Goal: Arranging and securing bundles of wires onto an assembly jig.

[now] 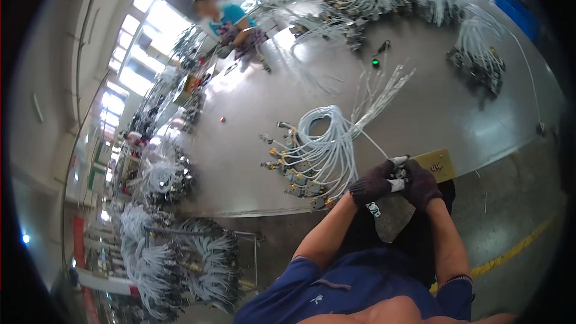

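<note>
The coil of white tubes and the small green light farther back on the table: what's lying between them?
In the head view, between the coil of white tubes and the green light lies a loose bundle of straight white tubes on the grey table.

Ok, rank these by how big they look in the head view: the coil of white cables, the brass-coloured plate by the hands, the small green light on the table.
1. Coil of white cables, clearly largest.
2. Brass-coloured plate.
3. Green light, smallest, though it lies farther from the camera, so its true size is unsure.

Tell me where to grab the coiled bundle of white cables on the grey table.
Grip the coiled bundle of white cables probably at the gathered strands near the gloved hands, coming from the table's near edge: the brass-coloured connectors fan out left, and loose ends splay away on the far side.
</note>
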Available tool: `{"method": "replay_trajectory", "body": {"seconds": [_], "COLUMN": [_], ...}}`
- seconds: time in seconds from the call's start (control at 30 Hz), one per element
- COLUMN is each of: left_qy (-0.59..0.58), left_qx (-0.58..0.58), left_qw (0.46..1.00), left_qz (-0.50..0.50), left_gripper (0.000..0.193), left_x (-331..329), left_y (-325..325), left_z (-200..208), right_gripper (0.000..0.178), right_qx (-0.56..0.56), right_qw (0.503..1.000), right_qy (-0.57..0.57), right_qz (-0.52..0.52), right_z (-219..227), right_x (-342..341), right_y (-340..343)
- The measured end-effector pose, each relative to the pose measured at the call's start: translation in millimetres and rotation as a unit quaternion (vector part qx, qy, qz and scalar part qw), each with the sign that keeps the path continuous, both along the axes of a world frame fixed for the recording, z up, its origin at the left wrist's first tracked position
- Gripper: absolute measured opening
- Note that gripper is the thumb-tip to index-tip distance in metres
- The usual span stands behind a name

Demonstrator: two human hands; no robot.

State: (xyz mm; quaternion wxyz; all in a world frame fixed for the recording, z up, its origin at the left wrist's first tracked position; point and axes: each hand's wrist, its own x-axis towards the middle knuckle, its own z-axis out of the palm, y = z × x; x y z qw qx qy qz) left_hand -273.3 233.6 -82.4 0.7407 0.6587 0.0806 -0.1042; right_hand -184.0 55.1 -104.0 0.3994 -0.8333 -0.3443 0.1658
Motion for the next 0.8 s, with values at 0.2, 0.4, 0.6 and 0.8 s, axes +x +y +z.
{"method": "replay_trajectory", "body": {"seconds": [0.2, 0.4, 0.6, 0.8], "left_qy": [-0.005, 0.019, 0.067, -0.055], "left_qx": [0.187, 0.337, 0.540, 0.226], "left_qw": [0.982, 0.941, 0.836, 0.971], "left_qz": [-0.010, 0.036, -0.073, 0.051], "left_gripper": [0.065, 0.065, 0.062, 0.055], "left_x": [6, -1, 7, 30], "left_y": [-6, -27, -34, -17], "left_z": [-8, 0, 14, -15], "right_gripper": [0.043, 0.037, 0.030, 0.039], "right_qx": [0.122, 0.161, 0.271, 0.129], "right_qw": [0.989, 0.960, 0.874, 0.881], "right_qy": [0.056, 0.231, 0.381, 0.420], "right_qz": [0.056, -0.007, -0.134, -0.177], "right_z": [-20, -53, -103, -129], "right_x": [4, -8, -44, -70], "right_y": [-14, -55, -68, -60]}}
